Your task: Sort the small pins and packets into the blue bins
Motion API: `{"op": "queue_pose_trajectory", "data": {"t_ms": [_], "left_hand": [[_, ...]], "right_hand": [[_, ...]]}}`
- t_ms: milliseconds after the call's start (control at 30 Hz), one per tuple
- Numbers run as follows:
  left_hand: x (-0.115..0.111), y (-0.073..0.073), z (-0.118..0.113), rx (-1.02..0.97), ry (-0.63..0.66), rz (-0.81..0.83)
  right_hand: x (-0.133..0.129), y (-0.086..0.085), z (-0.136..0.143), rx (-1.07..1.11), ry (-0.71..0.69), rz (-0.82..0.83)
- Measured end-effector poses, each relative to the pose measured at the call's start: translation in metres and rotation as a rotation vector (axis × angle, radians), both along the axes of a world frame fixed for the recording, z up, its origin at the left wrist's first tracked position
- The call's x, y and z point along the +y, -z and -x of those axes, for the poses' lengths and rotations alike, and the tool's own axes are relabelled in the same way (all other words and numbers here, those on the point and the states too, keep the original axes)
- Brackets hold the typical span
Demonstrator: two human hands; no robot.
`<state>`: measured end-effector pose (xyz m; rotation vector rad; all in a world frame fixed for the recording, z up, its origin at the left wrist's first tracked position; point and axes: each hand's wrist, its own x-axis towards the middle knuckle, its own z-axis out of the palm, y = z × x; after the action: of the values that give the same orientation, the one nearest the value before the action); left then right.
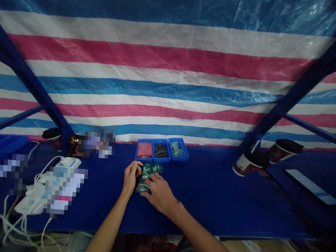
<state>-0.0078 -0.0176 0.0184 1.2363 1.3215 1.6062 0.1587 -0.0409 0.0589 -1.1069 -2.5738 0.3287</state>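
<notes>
On the blue table lies a group of flat green pieces with pale markings (152, 168), perhaps circuit boards; their exact kind is too small to make out. My left hand (131, 176) is at their left edge, its fingers curled against the nearest piece. Over their right side reaches my right hand (161, 191), fingers bent and a gap between thumb and forefinger. I see nothing held in it, though its fingertips partly cover the pieces. Just beyond stand three small blue bins: one with pink-red flat pieces (144, 150), one with dark screw-like parts (161, 151), one with pale green pieces (177, 150).
White power strips with tangled cables (31, 200) lie at the left. Lidded paper cups (248, 163) stand at the right, near a flat pale device (311, 187). Blue metal posts (292, 93) rise on both sides before a striped tarpaulin (173, 60).
</notes>
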Motion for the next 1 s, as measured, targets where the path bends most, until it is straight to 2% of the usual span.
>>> {"op": "queue_pose_trajectory", "data": {"t_ms": [133,300,400,467,533,667,733,833,1000], "left_hand": [[0.001,0.002,0.000,-0.001,-0.005,-0.003],[0.002,0.003,0.000,0.006,0.018,-0.002],[0.001,0.002,-0.001,0.009,0.018,0.007],[0.001,0.002,0.000,0.006,0.023,0.011],[0.001,0.002,0.000,0.003,0.035,0.012],[0.002,0.004,0.000,-0.008,0.055,0.045],[0.003,0.005,0.000,-0.003,0.082,0.057],[0.003,0.006,-0.002,0.035,0.141,0.047],[0.002,0.006,-0.002,0.092,0.175,0.052]], "right_hand": [[-0.012,0.016,0.011,-0.096,-0.025,-0.022],[-0.014,0.018,0.006,-0.149,-0.142,-0.053],[-0.013,0.018,-0.001,-0.110,-0.186,-0.009],[-0.008,0.018,-0.006,0.034,-0.140,0.100],[0.004,0.018,-0.012,0.275,-0.091,0.273],[0.042,0.014,-0.018,0.829,-0.029,0.663],[0.060,0.012,-0.017,1.020,0.020,0.758],[0.074,0.016,-0.011,1.137,0.047,0.815],[0.071,0.034,0.000,1.185,0.013,0.856]]}}
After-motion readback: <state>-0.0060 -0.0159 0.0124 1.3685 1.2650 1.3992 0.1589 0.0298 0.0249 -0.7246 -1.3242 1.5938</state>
